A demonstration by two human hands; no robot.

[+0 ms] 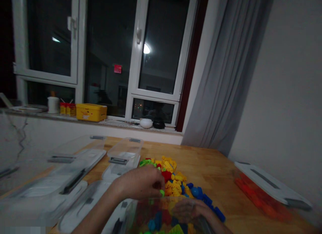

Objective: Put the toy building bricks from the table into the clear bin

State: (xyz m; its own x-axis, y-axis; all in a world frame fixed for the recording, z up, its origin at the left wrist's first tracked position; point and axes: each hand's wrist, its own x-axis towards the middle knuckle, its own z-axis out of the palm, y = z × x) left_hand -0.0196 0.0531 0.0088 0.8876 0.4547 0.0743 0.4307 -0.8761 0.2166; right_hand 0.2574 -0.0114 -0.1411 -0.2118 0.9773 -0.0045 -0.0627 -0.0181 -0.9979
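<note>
Beside the pile (174,187), your left hand (144,181) seems to pinch a green brick (162,193); your right hand (187,207) looks spread at the bin (131,208). You're probably mid-pick; the next move calls for steady lifting.

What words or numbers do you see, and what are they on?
None that I can read.
Yellow box: small dark marks on its side, too blurred to read.
Red-and-yellow containers: any writing is too small.
Red square on the window: too small to read.

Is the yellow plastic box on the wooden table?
No, the yellow plastic box sits on the speckled windowsill, beyond the wooden table.
</note>
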